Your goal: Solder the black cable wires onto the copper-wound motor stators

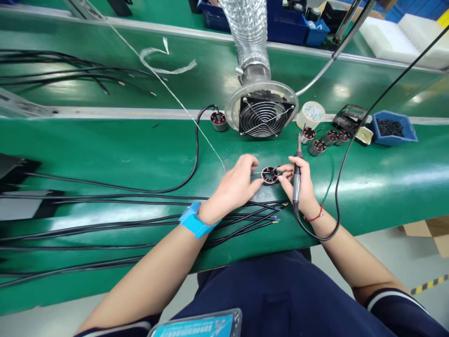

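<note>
A small motor stator (pixel 270 175) with copper windings and black parts sits on the green bench between my hands. My left hand (pixel 238 181) is closed at its left side, pinching a thin solder wire (pixel 257 173) whose end reaches the stator. The wire runs from the upper left down to this hand. In my right hand (pixel 302 185) a soldering iron (pixel 297 180) is tucked, its tip pointing up and away from the stator. The thumb and fingertips of that hand touch the stator's right edge. Whether they also pinch a small lead is too fine to tell.
A fume extractor fan (pixel 264 117) hangs just beyond the stator. Several more stators (pixel 317 147) stand at right, near a tape roll (pixel 310 115) and a blue bin (pixel 394 128) of black pieces. Black cables (pixel 140 224) lie at left, under my left forearm. The iron's cord (pixel 338 196) loops at right.
</note>
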Tool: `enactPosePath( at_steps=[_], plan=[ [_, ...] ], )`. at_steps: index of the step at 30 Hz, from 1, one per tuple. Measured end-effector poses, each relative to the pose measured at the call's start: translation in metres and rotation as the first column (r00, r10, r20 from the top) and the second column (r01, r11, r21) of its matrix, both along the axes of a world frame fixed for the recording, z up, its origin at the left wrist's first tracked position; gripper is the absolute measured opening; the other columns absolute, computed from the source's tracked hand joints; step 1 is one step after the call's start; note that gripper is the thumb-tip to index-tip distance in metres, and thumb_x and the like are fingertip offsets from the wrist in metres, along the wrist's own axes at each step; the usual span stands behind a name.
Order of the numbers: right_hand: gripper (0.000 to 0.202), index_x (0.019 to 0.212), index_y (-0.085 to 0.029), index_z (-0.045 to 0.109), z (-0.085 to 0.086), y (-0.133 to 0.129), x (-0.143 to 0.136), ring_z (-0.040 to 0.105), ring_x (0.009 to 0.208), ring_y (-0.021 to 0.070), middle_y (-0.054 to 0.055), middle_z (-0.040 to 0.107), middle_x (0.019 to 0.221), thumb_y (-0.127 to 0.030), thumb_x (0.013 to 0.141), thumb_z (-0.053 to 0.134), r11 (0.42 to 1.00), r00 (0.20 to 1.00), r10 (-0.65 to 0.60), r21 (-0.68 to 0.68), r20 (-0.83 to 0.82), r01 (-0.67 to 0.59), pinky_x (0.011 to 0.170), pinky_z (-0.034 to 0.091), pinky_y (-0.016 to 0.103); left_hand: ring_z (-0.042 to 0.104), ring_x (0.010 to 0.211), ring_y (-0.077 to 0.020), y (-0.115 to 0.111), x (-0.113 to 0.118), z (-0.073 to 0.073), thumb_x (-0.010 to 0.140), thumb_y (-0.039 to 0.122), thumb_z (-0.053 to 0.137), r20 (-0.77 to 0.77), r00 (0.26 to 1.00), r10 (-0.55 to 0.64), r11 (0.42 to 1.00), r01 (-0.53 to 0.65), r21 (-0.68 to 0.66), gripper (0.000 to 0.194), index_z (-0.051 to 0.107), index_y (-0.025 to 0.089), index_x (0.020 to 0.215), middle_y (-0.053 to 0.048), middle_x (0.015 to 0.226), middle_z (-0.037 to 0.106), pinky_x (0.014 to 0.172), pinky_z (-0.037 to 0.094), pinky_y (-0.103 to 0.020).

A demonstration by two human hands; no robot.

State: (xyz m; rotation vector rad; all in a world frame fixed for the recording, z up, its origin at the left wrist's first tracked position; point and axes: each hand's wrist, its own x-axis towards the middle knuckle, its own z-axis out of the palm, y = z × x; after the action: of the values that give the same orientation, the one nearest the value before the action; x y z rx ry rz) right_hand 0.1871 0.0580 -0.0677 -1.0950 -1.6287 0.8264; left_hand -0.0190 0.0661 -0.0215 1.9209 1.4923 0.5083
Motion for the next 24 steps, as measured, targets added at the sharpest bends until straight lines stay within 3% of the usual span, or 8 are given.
enactPosePath(
  at_steps=[3,6,8,11,14,18,20,24],
  plan=[
    [0.042,0.128,-0.029,0.043,0.002,0.001,-0.005,0.068,0.076,0.0132,-0.002,0.069,0.093,-0.027,0.092,0.064,1.0,1.0,-0.009,-0.025,-0.002,0.009,0.069,0.055,0.029,0.066,0.089,-0.0232,-0.002,-0.009,0.018,0.092,0.019,0.06,-0.081,0.981,-0.177,0.979,0.166,-0.121,0.006,0.061,0.017,0.098,-0.005,0.095,0.068,0.082,0.052,-0.037],
    [0.039,0.127,-0.029,0.046,0.003,0.005,-0.01,0.067,0.073,0.0139,-0.005,0.065,0.084,-0.025,0.091,0.061,0.999,0.995,-0.026,-0.033,0.098,0.029,0.071,0.055,0.031,0.067,0.097,-0.0246,-0.01,-0.005,0.021,0.093,0.019,0.061,-0.154,0.872,-0.464,0.881,0.437,-0.181,0.009,0.066,0.018,0.1,-0.006,0.107,0.069,0.084,0.051,-0.037],
    [0.039,0.128,-0.028,0.047,0.004,0.006,-0.011,0.067,0.074,0.0142,-0.005,0.065,0.084,-0.024,0.091,0.06,0.999,0.988,-0.03,-0.024,0.153,0.034,0.073,0.055,0.032,0.068,0.101,-0.0265,-0.018,0.002,0.016,0.094,0.019,0.06,-0.239,0.816,-0.527,0.85,0.499,-0.169,0.016,0.066,0.018,0.109,-0.009,0.118,0.068,0.083,0.051,-0.036],
    [0.042,0.13,-0.029,0.046,0.008,0.004,-0.007,0.069,0.077,0.0142,-0.003,0.069,0.092,-0.025,0.091,0.061,0.998,0.986,-0.057,-0.002,0.159,0.058,0.075,0.056,0.032,0.07,0.096,-0.0259,-0.024,0.011,0.01,0.097,0.017,0.051,-0.311,0.795,-0.521,0.852,0.507,-0.131,0.016,0.065,0.016,0.107,-0.009,0.114,0.068,0.075,0.051,-0.035],
    [0.044,0.132,-0.029,0.046,0.019,-0.003,0.001,0.071,0.083,0.0149,0.001,0.071,0.104,-0.025,0.092,0.063,0.991,0.984,-0.115,0.084,0.138,0.104,0.078,0.058,0.033,0.069,0.091,-0.0241,-0.022,0.011,0.014,0.098,0.017,0.048,-0.26,0.862,-0.435,0.896,0.443,-0.032,0.016,0.064,0.017,0.098,-0.008,0.103,0.071,0.074,0.05,-0.033],
    [0.04,0.131,-0.029,0.048,0.039,-0.013,0.003,0.072,0.086,0.0168,0.001,0.072,0.1,-0.021,0.094,0.063,0.983,0.992,-0.113,0.155,0.062,0.102,0.077,0.059,0.035,0.065,0.082,-0.0194,-0.015,0.003,0.024,0.095,0.018,0.055,-0.011,0.977,-0.211,0.969,0.21,0.129,0.01,0.064,0.017,0.099,-0.005,0.095,0.072,0.074,0.049,-0.031],
    [0.04,0.13,-0.03,0.049,0.047,-0.018,-0.003,0.072,0.084,0.0154,0.0,0.072,0.1,-0.02,0.094,0.064,0.989,0.998,-0.069,0.132,-0.002,0.069,0.075,0.06,0.033,0.063,0.079,-0.017,-0.013,-0.001,0.027,0.093,0.017,0.056,0.135,0.977,-0.164,0.975,0.14,0.174,0.011,0.066,0.017,0.098,-0.003,0.093,0.072,0.075,0.049,-0.029],
    [0.043,0.13,-0.031,0.047,0.054,-0.023,-0.022,0.071,0.083,0.0136,0.0,0.072,0.102,-0.021,0.093,0.066,0.997,0.995,-0.014,0.078,-0.095,0.021,0.074,0.06,0.03,0.062,0.078,-0.0161,-0.012,-0.007,0.027,0.093,0.022,0.055,0.291,0.941,-0.171,0.976,0.121,0.182,0.016,0.07,0.017,0.091,-0.003,0.089,0.072,0.076,0.048,-0.028]
  ],
)
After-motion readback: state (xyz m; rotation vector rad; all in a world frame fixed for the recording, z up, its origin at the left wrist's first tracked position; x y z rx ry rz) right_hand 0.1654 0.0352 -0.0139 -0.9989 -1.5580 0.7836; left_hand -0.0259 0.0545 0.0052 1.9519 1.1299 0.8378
